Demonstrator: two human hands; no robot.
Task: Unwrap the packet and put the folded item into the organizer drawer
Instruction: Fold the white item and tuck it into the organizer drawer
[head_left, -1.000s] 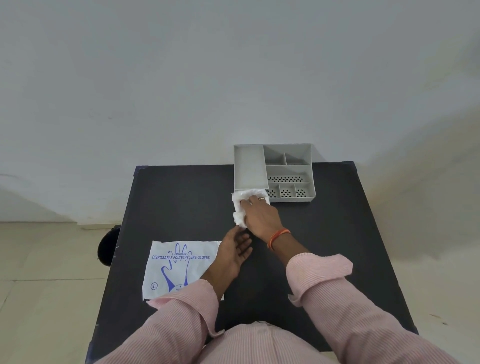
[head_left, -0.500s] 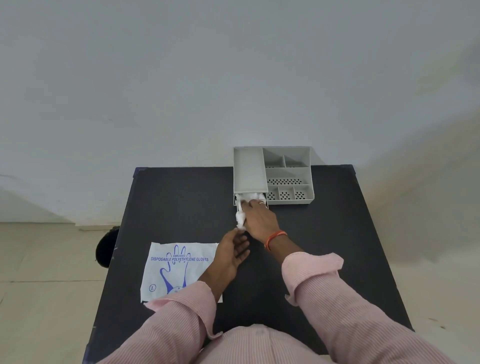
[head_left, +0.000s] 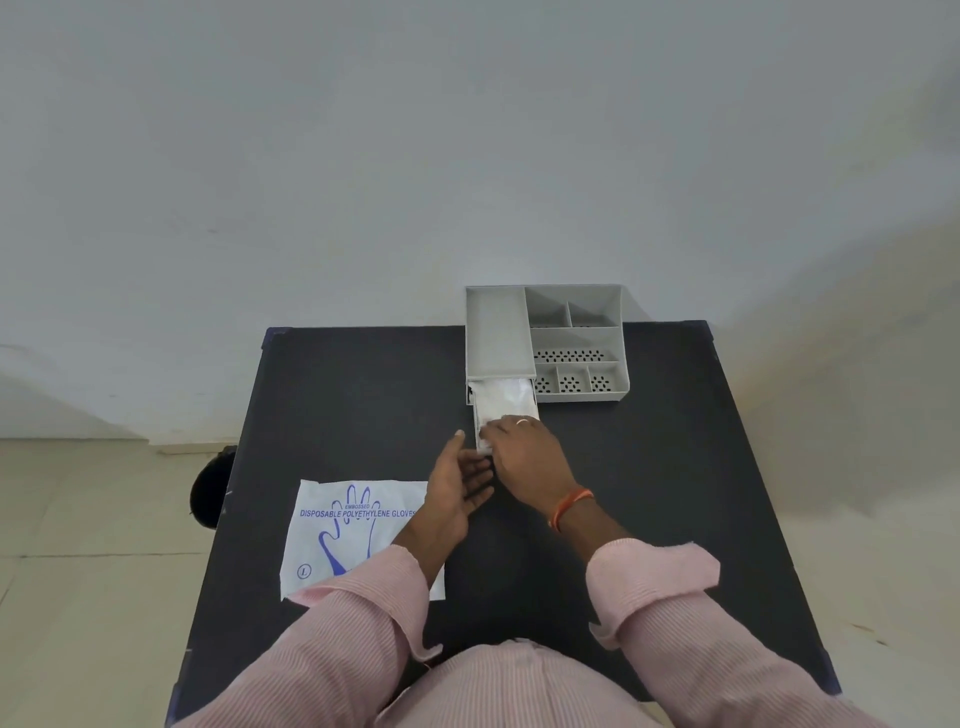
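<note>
Pale grey wall fills the upper half of the view, and below it a black tabletop stands against that wall. At the tabletop's far edge sits a grey plastic organizer, divided into small compartments on its right side, several with perforated floors, and closed over by a flat lid on its left side. From under that lid, at the organizer's near left corner, a drawer is pulled out toward the person. The folded white item lies inside this drawer, filling most of it.

The right hand, with a ring on one finger and an orange band at the wrist, rests palm down on the near end of the folded item just in front of the organizer, fingers pressed flat on it; whether they pinch it is hard to tell from this angle. The left hand is beside it, nearer the person, open with fingers spread loosely and holding nothing, its fingertips close to the drawer's near end.

Well in front of the organizer and to its left, a flat white wrapper printed with a blue glove outline lies on the tabletop, partly under the left pink sleeve.
</note>
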